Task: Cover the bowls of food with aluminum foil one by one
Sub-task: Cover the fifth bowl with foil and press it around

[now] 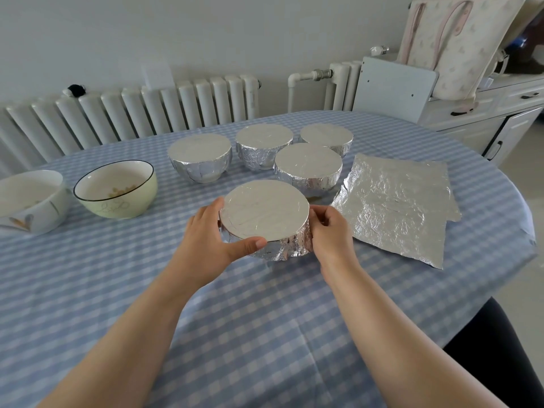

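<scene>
Near the middle of the table (pixel 88 290), a foil-wrapped bowl (pixel 265 213) is clasped from both sides. The left hand (pixel 210 234) is curled round its left rim, thumb laid across the near edge; the right hand (pixel 329 228) is pinched on the crumpled foil at its right side. Four covered bowls (pixel 308 161) are lined up just beyond, so five can be counted as wrapped or nearly so. Two open bowls, a pale green one (pixel 117 198) and a white one (pixel 38 207), are left waiting at far left. Loose foil sheets (pixel 394 201) are laid ready on the right.
</scene>
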A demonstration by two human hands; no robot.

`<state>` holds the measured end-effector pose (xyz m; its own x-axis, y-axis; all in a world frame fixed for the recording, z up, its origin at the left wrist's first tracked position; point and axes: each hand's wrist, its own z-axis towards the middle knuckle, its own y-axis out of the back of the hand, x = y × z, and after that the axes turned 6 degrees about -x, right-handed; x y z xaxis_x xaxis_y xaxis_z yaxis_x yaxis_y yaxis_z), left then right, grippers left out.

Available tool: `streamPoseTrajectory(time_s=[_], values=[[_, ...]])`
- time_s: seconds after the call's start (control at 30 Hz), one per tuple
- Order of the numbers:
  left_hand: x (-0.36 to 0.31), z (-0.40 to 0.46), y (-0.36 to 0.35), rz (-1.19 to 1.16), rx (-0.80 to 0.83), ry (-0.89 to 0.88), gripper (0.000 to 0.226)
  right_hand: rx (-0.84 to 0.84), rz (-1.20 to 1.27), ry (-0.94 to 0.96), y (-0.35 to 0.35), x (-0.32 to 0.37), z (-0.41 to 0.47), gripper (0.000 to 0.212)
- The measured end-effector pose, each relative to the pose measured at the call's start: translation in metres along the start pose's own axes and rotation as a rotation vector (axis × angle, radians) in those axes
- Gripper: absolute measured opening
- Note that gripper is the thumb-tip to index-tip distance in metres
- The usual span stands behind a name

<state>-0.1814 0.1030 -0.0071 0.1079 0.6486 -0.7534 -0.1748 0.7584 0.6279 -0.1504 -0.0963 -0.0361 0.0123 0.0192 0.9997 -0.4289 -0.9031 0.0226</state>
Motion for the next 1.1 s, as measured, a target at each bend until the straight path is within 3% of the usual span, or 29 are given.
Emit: streamPoseTrajectory(time_s=[0.73,0.87,1.1], values=[[-0.003,-0.002,-0.001,-0.006,-0.004,0.014,0.121,-0.145,-0.13,0.124,0.003,0.008,-0.013,0.017],[-0.003,-0.001,-0.001,-0.007,-0.011,0.008,0.121,-0.129,-0.27,0.215,0.006,0.011,-0.027,0.038],[-0.006,-0.003,-0.001,-0.019,-0.026,0.01,0.112,-0.009,-0.357,0.161,0.005,0.02,-0.026,0.046]])
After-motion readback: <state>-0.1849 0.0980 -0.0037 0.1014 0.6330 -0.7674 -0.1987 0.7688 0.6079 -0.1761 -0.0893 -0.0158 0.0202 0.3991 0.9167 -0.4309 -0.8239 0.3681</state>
